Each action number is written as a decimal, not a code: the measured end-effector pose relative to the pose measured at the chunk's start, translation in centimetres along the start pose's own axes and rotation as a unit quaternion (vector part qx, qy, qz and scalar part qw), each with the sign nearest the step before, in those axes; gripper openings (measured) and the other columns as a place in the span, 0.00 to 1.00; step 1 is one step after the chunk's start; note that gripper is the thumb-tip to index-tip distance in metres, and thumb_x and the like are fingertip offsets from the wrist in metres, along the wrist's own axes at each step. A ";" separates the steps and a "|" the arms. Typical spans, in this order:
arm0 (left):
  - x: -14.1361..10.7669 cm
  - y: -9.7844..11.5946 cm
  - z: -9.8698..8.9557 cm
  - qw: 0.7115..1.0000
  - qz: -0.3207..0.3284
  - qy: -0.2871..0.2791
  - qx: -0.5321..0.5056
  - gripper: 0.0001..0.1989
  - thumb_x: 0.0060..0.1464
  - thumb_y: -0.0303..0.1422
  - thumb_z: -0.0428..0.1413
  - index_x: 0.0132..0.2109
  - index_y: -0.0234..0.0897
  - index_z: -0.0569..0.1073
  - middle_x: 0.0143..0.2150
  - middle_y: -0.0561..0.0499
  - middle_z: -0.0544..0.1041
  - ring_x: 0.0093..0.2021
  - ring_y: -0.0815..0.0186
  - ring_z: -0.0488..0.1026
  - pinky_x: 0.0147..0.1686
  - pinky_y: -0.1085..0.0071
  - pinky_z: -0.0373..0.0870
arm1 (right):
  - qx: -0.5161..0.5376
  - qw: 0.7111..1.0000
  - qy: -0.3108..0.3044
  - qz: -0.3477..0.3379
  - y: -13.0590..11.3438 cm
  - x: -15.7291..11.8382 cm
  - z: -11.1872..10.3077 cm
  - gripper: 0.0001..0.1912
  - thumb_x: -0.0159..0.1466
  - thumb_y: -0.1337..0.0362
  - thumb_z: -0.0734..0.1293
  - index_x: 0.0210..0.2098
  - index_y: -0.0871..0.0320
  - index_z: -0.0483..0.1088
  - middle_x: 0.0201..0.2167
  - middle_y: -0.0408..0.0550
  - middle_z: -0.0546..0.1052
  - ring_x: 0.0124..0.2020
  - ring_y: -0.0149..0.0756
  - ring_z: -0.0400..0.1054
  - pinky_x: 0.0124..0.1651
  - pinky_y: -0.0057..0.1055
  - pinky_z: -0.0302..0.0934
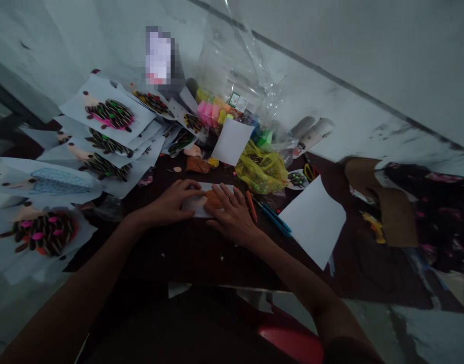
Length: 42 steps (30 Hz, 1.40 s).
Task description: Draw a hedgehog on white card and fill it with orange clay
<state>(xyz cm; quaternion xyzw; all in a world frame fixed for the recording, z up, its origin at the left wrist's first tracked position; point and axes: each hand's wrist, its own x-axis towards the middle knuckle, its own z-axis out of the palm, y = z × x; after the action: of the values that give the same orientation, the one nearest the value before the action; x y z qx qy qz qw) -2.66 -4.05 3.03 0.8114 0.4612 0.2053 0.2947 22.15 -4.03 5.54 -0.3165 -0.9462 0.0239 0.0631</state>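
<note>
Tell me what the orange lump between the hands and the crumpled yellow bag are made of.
The matte orange lump looks like soft modelling clay: it has a rounded, shapeless form and no shine, though the dim light leaves this open. The crumpled yellow bag looks like thin, translucent plastic, with sharp creases and a slight sheen.

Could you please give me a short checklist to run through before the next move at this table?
Left hand on the white paper: ok, it rests on the paper.
Right hand on the orange clay: ok, its fingers lie on the clay.
Clay stuck to the paper: cannot tell, the hands partly hide it.
Scissors lying apart from the paper: ok, they lie to the right of it.
Yellow plastic bag off the paper: ok, it lies beyond it.
Light on the hands: not ok, the scene is dim.
</note>
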 end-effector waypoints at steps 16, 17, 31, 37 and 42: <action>0.0 0.1 -0.1 1.000 -0.008 -0.005 0.007 0.28 0.51 0.31 0.56 0.61 0.43 0.72 0.61 0.44 0.67 0.63 0.50 0.63 0.64 0.51 0.59 | -0.012 0.999 -0.001 0.044 1.0 -1.4 0.4 0.23 0.70 0.49 0.64 0.60 0.50 0.71 0.74 0.56 0.54 0.75 0.52 0.44 0.72 0.55 0.41; 0.0 0.1 -0.1 1.000 -0.010 -0.006 0.005 0.28 0.51 0.32 0.56 0.61 0.44 0.72 0.61 0.44 0.67 0.63 0.50 0.63 0.64 0.51 0.59 | -0.010 0.999 -0.001 0.042 1.0 -1.4 0.5 0.23 0.70 0.50 0.64 0.61 0.50 0.71 0.74 0.56 0.54 0.75 0.52 0.44 0.72 0.55 0.41; -0.1 -0.4 0.1 1.000 -0.006 -0.001 -0.003 0.27 0.53 0.34 0.57 0.61 0.45 0.72 0.61 0.46 0.67 0.63 0.51 0.63 0.64 0.52 0.58 | -0.003 1.000 -0.003 0.022 1.6 -1.8 -0.2 0.18 0.71 0.51 0.64 0.58 0.45 0.73 0.74 0.50 0.54 0.75 0.51 0.42 0.72 0.55 0.39; -0.1 -0.2 0.1 1.000 0.003 0.004 0.000 0.27 0.53 0.32 0.56 0.61 0.43 0.71 0.61 0.44 0.67 0.63 0.52 0.63 0.64 0.52 0.59 | 0.001 1.000 -0.001 0.023 1.4 -1.3 -0.4 0.21 0.70 0.50 0.64 0.61 0.42 0.71 0.74 0.49 0.54 0.75 0.51 0.42 0.72 0.55 0.40; -0.1 -0.2 0.0 1.000 0.004 0.000 -0.005 0.27 0.53 0.32 0.56 0.61 0.43 0.72 0.61 0.44 0.67 0.62 0.51 0.64 0.64 0.52 0.60 | 0.002 1.000 -0.014 -0.001 2.0 -1.0 -0.3 0.21 0.71 0.52 0.65 0.62 0.42 0.70 0.75 0.49 0.52 0.75 0.51 0.42 0.72 0.56 0.39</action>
<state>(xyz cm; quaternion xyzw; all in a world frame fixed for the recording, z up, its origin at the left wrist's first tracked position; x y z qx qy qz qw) -2.82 -4.05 2.86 0.8116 0.4571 0.2089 0.2980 24.10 -3.05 5.56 -0.3155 -0.9471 0.0300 0.0508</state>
